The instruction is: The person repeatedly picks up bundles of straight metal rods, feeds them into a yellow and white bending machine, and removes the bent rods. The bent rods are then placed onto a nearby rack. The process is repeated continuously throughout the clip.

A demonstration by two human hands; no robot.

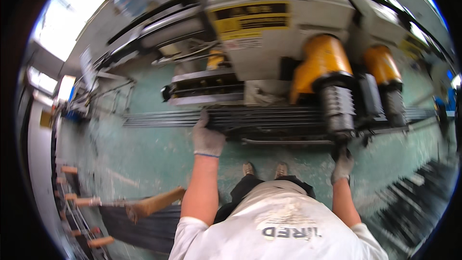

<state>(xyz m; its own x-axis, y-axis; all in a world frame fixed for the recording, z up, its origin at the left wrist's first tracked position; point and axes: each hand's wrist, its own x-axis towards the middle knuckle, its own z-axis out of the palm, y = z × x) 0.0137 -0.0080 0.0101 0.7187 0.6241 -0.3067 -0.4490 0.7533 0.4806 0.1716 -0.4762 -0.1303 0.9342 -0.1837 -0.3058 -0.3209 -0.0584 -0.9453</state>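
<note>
Beside the machine [269,33], both gloved hands [208,137] grip dark metal bars [269,118].

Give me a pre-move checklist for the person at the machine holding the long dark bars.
1. Left hand gloved and on the bundle of long dark bars: ok.
2. Right hand gloved, at the near edge under the ribbed roller: ok; its exact grip cannot tell.
3. Fingers away from the roller: cannot tell, right hand sits very close below it.
4. Bars lying flat and parallel across the machine: ok.
5. Feet planted on the green floor: ok.
6. Machine running or stopped: cannot tell.
</note>
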